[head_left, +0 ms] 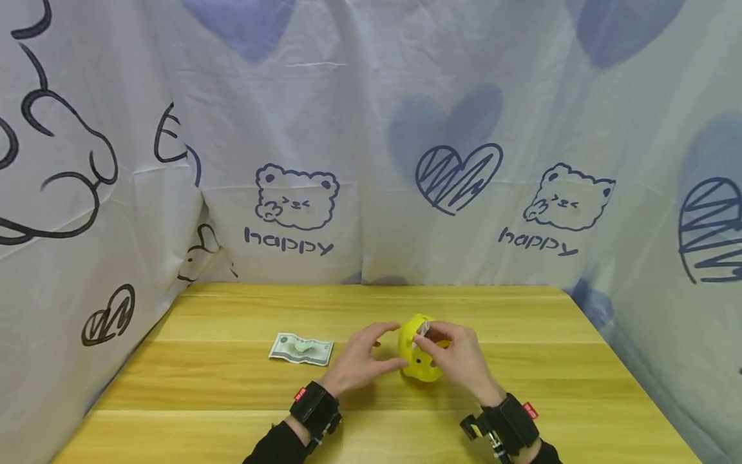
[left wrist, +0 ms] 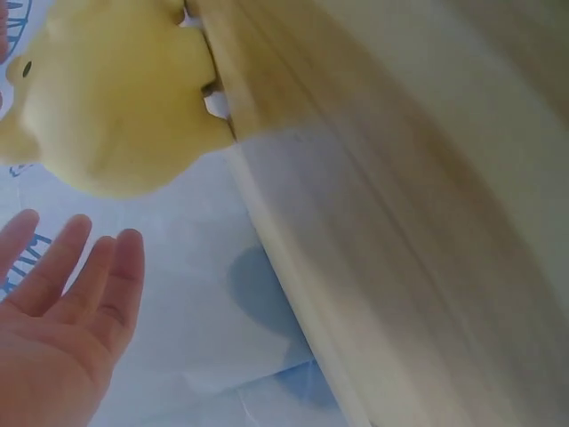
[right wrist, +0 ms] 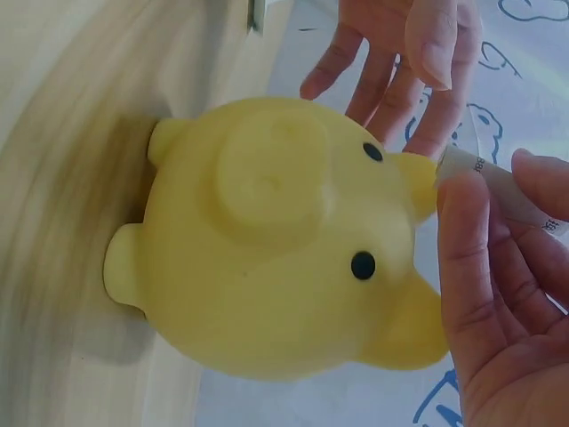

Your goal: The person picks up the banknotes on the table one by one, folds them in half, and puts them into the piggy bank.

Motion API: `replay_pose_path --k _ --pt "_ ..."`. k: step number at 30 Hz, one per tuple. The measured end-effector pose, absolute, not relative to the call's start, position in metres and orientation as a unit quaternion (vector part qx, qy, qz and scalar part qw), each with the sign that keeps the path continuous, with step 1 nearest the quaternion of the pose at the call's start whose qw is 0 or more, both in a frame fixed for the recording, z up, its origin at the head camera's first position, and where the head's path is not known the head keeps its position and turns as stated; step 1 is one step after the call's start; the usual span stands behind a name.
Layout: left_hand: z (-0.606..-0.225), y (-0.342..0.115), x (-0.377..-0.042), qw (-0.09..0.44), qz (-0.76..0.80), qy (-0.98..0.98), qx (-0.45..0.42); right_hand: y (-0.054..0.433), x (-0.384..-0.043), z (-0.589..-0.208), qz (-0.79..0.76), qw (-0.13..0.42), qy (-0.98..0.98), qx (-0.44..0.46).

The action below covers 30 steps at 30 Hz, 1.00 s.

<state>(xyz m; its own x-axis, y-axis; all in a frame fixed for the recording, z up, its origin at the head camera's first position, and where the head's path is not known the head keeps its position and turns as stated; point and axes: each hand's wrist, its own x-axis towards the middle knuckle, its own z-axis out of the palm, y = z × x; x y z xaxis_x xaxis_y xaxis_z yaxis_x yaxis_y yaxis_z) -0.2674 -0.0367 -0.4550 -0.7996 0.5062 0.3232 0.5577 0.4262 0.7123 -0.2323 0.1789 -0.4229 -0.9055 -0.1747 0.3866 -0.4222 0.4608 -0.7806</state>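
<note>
A yellow piggy bank [head_left: 410, 368] stands upright on the table, its snout [right wrist: 271, 173] and black eyes facing the right wrist camera. My right hand [head_left: 464, 361] pinches a rolled banknote [right wrist: 498, 189] between thumb and fingers, at the top of the pig by its ears. The slot is hidden. My left hand [head_left: 361, 362] is at the pig's left side, fingers spread and extended. In the left wrist view a small gap shows between that hand [left wrist: 76, 311] and the pig's body [left wrist: 124, 107].
A greenish banknote [head_left: 284, 348] lies on the wooden table [head_left: 232, 386], left of my left hand, with a small pale green crumpled piece [head_left: 303, 347] on it. Printed white cloth [head_left: 359, 129] hangs behind the table and along both sides.
</note>
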Motion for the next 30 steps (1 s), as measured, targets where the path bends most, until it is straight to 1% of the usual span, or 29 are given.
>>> replay_pose_path --k 8,13,16,26,30 --pt "-0.457 -0.024 -0.267 -0.006 -0.430 -0.851 -0.301 0.185 -0.232 -0.417 0.483 0.101 -0.856 0.157" --pt "-0.459 -0.018 -0.265 -0.015 -0.423 -0.860 -0.287 0.196 -0.234 -0.417 0.475 0.083 -0.862 0.158" --pt "-0.458 -0.014 -0.264 -0.015 -0.419 -0.864 -0.277 0.204 -0.236 -0.415 0.474 0.096 -0.862 0.153" --pt "-0.456 -0.003 -0.266 -0.012 -0.429 -0.864 -0.263 0.221 -0.244 -0.414 0.466 0.176 -0.858 0.126" --pt "-0.455 0.000 -0.269 -0.004 -0.429 -0.864 -0.263 0.222 -0.248 -0.414 0.463 0.183 -0.858 0.122"
